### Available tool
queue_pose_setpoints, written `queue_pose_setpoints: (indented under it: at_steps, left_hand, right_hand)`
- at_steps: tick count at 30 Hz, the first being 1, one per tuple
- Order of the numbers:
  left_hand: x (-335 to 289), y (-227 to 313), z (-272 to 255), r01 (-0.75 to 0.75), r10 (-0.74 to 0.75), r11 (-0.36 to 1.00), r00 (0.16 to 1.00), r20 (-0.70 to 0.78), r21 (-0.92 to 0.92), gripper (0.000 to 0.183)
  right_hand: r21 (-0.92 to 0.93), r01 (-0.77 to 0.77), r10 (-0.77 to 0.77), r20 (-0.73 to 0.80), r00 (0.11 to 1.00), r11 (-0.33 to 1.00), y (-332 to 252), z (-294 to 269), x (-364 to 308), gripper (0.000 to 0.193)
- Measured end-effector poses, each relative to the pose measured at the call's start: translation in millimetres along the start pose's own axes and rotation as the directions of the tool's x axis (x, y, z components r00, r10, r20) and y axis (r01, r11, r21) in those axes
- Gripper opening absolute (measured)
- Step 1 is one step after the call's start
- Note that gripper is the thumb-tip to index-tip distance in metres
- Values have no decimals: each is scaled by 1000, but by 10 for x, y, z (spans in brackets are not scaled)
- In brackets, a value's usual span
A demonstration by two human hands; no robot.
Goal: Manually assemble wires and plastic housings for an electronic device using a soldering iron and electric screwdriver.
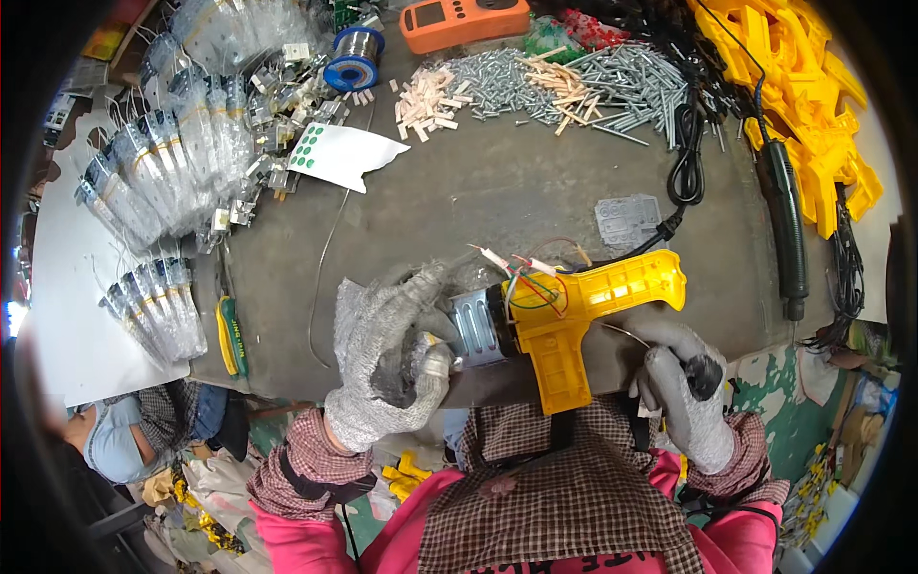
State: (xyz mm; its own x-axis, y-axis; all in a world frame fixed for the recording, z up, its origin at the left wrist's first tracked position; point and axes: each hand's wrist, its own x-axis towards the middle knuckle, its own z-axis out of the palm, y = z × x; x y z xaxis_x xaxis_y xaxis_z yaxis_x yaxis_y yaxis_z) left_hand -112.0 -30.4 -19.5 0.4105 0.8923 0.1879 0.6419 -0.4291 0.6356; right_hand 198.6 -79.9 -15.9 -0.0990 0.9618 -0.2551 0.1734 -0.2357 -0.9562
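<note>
A yellow pistol-shaped tool housing (555,340), showing its ribbed inner side, lies at the near edge of the table. A slotted metal tube (475,328) with a black collar sticks out of its left end. Red, green and white wires (535,284) with white sleeves loop over its top, and a black cord runs off behind it. My left hand (387,359), in a grey glove, is closed around the tube's left end, where clear plastic wrap shows. My right hand (684,387), gloved too, is curled right of the housing, pinching a thin wire (623,333).
Screws (622,91) and small pale sleeves (430,100) are heaped at the back, beside a solder spool (354,59) and an orange meter (464,21). Bagged parts (153,163) fill the left. A black-handled tool (784,230) hangs right, near yellow housings (813,105). Yellow-green snips (229,335) lie left.
</note>
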Motion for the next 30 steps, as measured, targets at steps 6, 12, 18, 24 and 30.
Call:
queue_pose_setpoints:
  at_steps: [6,12,18,24,30]
  left_hand:
    - [3,-108,2,-36,27,984,998,-58,-175,55]
    - [40,-56,-63,23,-20,990,1000,22,-141,53]
    - [29,-55,-55,30,-25,990,999,33,-135,49]
    - [49,-40,-55,-13,15,999,999,38,-42,44]
    - [-66,-47,42,113,-120,966,993,-16,-232,40]
  right_hand:
    - [205,-131,107,127,986,970,-155,163,191,33]
    - [428,-145,88,150,985,892,-28,149,52,32]
    - [199,-133,125,52,991,971,-95,258,-14,31]
    - [489,-249,230,99,968,836,-100,326,-83,35]
    - [262,29,-47,65,997,965,64,308,-157,36]
